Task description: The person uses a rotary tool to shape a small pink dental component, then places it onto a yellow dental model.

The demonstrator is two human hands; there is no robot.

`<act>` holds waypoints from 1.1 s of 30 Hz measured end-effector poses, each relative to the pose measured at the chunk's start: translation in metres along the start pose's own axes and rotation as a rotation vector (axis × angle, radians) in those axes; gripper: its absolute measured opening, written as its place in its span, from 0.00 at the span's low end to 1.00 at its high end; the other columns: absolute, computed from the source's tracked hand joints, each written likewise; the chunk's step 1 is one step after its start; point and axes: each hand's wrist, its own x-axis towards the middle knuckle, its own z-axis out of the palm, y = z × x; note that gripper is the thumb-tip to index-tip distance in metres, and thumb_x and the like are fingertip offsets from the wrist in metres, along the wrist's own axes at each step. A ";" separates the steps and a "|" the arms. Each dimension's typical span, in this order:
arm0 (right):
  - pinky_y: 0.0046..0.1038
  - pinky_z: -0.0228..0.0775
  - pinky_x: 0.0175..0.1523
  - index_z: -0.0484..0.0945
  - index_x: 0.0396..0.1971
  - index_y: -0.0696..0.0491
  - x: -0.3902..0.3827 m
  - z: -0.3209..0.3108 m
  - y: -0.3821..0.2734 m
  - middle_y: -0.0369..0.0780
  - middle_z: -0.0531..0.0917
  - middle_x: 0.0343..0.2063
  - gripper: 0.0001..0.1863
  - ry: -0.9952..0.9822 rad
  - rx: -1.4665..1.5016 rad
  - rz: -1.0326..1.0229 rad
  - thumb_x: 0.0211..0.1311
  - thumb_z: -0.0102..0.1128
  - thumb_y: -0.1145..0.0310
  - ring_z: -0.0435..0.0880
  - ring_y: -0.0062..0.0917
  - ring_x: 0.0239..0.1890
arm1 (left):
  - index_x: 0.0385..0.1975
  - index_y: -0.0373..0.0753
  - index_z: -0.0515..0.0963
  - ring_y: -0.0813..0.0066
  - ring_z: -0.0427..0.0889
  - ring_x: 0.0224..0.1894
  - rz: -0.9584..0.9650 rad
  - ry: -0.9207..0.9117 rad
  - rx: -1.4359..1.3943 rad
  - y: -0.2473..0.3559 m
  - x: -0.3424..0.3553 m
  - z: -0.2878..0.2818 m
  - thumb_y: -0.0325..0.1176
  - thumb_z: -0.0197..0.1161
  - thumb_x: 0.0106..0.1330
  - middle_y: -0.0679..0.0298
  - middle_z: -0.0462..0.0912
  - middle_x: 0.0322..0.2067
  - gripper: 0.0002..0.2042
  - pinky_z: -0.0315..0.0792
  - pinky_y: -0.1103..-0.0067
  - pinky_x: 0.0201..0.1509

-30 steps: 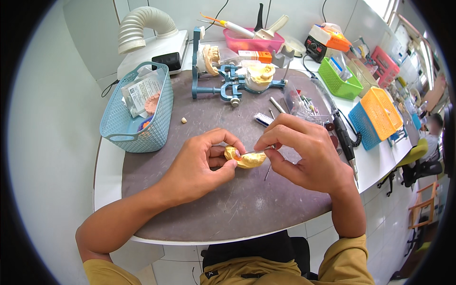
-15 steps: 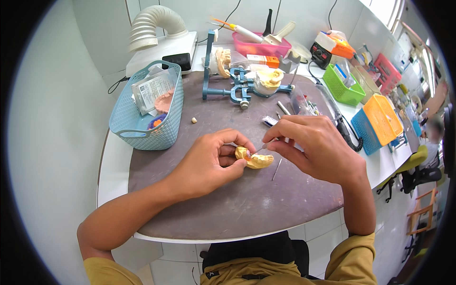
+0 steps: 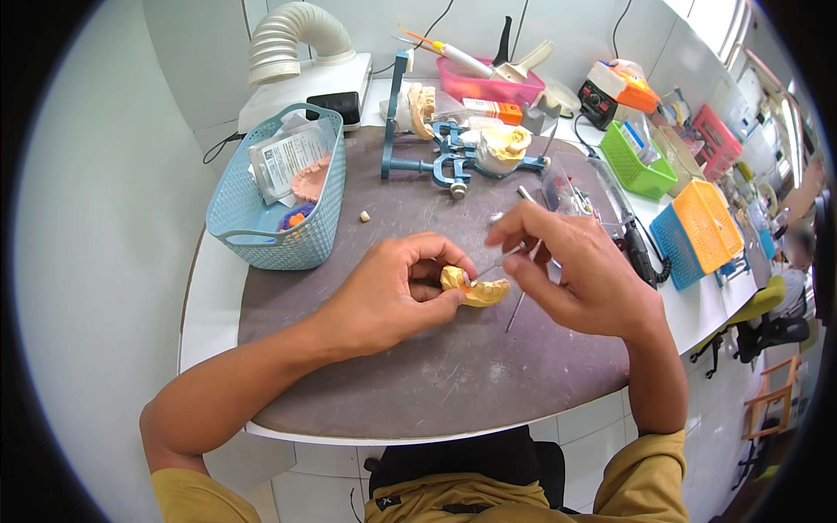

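Observation:
My left hand (image 3: 384,292) is closed on a yellow dental cast (image 3: 490,295), thumb and index finger gripping its left end just above the mat. A small pale piece and an orange patch show on the cast beside those fingertips. My right hand (image 3: 588,275) pinches a thin metal instrument (image 3: 495,264), whose tip reaches the cast near the pale piece; whether it touches is too small to tell. On the mat, a slim metal rod (image 3: 515,312) lies just right of the cast. One loose tooth-like crown (image 3: 365,216) rests farther left.
A blue basket (image 3: 324,228) with bags and a pink cast stands at the left. Behind my hands is a blue articulator (image 3: 407,164) bearing casts. A pink tray (image 3: 475,87), a green basket (image 3: 649,179) and an orange-and-blue basket (image 3: 676,228) line the back and right.
My right index finger has lifted and the right fingers have spread a little around the instrument. The cast stays in my left hand. The whole view has shifted slightly.

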 end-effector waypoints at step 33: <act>0.42 0.66 0.29 0.78 0.29 0.57 0.010 -0.004 -0.020 0.46 0.80 0.17 0.24 -0.200 -0.526 0.108 0.69 0.59 0.48 0.80 0.44 0.23 | 0.46 0.32 0.78 0.79 0.83 0.41 0.089 0.076 0.341 0.006 -0.002 0.008 0.23 0.67 0.65 0.62 0.84 0.40 0.11 0.78 0.79 0.47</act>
